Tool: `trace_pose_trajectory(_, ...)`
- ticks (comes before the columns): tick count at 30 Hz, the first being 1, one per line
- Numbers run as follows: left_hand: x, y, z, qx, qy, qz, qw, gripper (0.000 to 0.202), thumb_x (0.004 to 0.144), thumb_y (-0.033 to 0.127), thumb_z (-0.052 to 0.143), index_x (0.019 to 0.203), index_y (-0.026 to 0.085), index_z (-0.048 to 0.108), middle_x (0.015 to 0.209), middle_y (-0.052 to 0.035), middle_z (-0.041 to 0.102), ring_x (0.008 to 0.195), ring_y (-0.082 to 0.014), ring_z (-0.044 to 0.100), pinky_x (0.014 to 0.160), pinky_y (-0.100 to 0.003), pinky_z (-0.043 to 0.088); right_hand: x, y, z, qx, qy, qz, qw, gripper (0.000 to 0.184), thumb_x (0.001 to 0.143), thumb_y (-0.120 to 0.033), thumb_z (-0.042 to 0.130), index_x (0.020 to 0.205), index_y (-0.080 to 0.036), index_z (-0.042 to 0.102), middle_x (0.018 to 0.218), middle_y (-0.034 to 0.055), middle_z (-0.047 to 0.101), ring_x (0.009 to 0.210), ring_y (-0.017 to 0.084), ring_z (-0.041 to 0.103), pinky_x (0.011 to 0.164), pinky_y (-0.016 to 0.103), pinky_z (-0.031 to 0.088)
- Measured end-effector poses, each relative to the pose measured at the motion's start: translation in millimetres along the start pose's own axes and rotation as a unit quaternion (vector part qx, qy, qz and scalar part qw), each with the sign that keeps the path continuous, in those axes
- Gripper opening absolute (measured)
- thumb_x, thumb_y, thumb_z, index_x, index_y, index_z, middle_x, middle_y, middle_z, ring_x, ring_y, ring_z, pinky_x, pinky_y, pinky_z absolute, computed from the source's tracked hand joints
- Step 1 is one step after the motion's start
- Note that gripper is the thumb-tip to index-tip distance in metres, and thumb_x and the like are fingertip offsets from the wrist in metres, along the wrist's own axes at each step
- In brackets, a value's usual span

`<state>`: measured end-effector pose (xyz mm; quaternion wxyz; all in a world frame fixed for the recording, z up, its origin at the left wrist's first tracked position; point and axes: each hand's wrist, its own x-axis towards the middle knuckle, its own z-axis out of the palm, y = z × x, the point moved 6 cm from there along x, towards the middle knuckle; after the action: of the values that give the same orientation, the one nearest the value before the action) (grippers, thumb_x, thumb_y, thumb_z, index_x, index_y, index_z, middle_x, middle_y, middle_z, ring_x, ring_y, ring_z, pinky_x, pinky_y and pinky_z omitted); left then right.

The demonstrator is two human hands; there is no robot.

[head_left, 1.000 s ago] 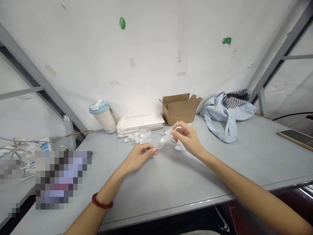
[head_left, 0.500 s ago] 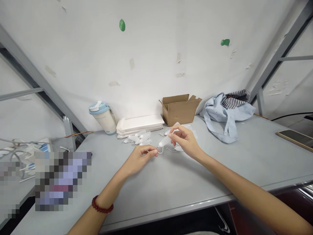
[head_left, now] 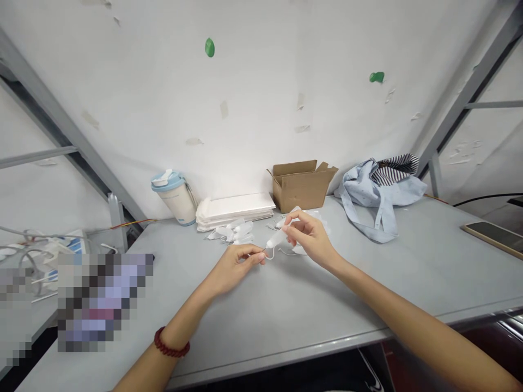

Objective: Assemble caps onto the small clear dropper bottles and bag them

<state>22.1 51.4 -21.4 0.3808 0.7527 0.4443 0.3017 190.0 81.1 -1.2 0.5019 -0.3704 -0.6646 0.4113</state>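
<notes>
My right hand point(head_left: 308, 235) is closed round the body of a small white squeeze bottle point(head_left: 276, 238), which is tilted with its narrow end down toward the left. With thumb and forefinger, my left hand point(head_left: 241, 265) pinches the thin dark needle tip at that end. A white tethered strap curls below the bottle's neck. Behind my left hand lies a pile of similar small bottles point(head_left: 239, 231). More white bottles point(head_left: 300, 250) lie under and behind my right hand, partly hidden by it.
Along the wall stand a blue-lidded cup point(head_left: 175, 198), a stack of white envelopes point(head_left: 237, 207), an open cardboard box point(head_left: 302, 188) and a light blue cloth bag point(head_left: 378, 198). A phone point(head_left: 496, 235) lies at the right. Cables point(head_left: 32, 245) and a blurred-out item point(head_left: 106, 302) are at the left.
The view has shifted slightly, with everything sitting a little lower. Both hands keep nearly the same hold on the bottle and its tip.
</notes>
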Motion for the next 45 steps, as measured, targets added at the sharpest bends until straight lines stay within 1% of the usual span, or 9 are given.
trace_pose_trajectory(6, -0.3, 0.5, 0.1, -0.004, -0.003, -0.008, 1.0, 0.027, 0.086, 0.037, 0.049, 0.085, 0.018, 0.069, 0.083, -0.0037, 0.069, 0.081, -0.0191, 0.06, 0.075, -0.028, 0.044, -0.9, -0.7, 2.3, 0.009, -0.004, 0.002, 1.0, 0.015, 0.079, -0.032, 0.058, 0.077, -0.02, 0.049, 0.049, -0.007, 0.047, 0.047, 0.009, 0.043, 0.048, 0.021, 0.033)
trace_pose_trajectory(17, -0.1, 0.1, -1.2, 0.009, 0.004, -0.002, 1.0, 0.028, 0.086, 0.037, 0.049, 0.084, 0.018, 0.069, 0.084, -0.0039, 0.07, 0.082, -0.0195, 0.06, 0.075, -0.028, 0.043, -0.7, -0.8, 2.3, 0.043, -0.021, 0.018, 0.999, 0.015, 0.077, -0.031, 0.06, 0.075, -0.02, 0.049, 0.046, -0.008, 0.042, 0.046, 0.009, 0.041, 0.046, 0.021, 0.033)
trace_pose_trajectory(24, 0.3, 1.4, -1.8, 0.016, 0.008, 0.001, 1.0, 0.027, 0.087, 0.035, 0.05, 0.086, 0.017, 0.07, 0.084, -0.0038, 0.07, 0.082, -0.0186, 0.06, 0.075, -0.027, 0.042, -1.0, -1.3, 2.2, 0.054, -0.035, 0.007, 0.998, 0.016, 0.076, -0.03, 0.06, 0.073, -0.019, 0.049, 0.045, -0.0081, 0.041, 0.045, 0.008, 0.039, 0.045, 0.02, 0.029)
trace_pose_trajectory(28, 1.0, 1.8, -1.8, 0.022, 0.008, 0.006, 1.0, 0.027, 0.087, 0.034, 0.049, 0.085, 0.017, 0.07, 0.085, -0.0037, 0.07, 0.082, -0.0185, 0.06, 0.075, -0.027, 0.042, -0.8, -1.2, 2.4, 0.059, -0.033, 0.005, 0.998, 0.016, 0.075, -0.03, 0.06, 0.072, -0.019, 0.05, 0.044, -0.0082, 0.04, 0.044, 0.008, 0.038, 0.044, 0.021, 0.028)
trace_pose_trajectory(36, 0.7, 2.4, -2.7, 0.032, 0.01, 0.008, 0.999, 0.027, 0.087, 0.034, 0.05, 0.085, 0.017, 0.07, 0.085, -0.0035, 0.07, 0.083, -0.0184, 0.06, 0.075, -0.027, 0.042, 0.5, -1.1, 0.9, 0.077, -0.014, -0.002, 0.997, 0.015, 0.076, -0.029, 0.061, 0.071, -0.019, 0.052, 0.043, -0.0083, 0.042, 0.044, 0.008, 0.039, 0.045, 0.022, 0.031)
trace_pose_trajectory(45, 0.1, 2.3, -2.4, 0.027, 0.011, 0.012, 1.0, 0.025, 0.087, 0.034, 0.051, 0.087, 0.018, 0.07, 0.087, -0.0037, 0.071, 0.084, -0.0186, 0.061, 0.075, -0.027, 0.043, 0.0, -1.3, 1.9, 0.087, -0.017, 0.002, 0.996, 0.014, 0.076, -0.028, 0.061, 0.072, -0.019, 0.052, 0.043, -0.0082, 0.043, 0.044, 0.009, 0.04, 0.046, 0.022, 0.032)
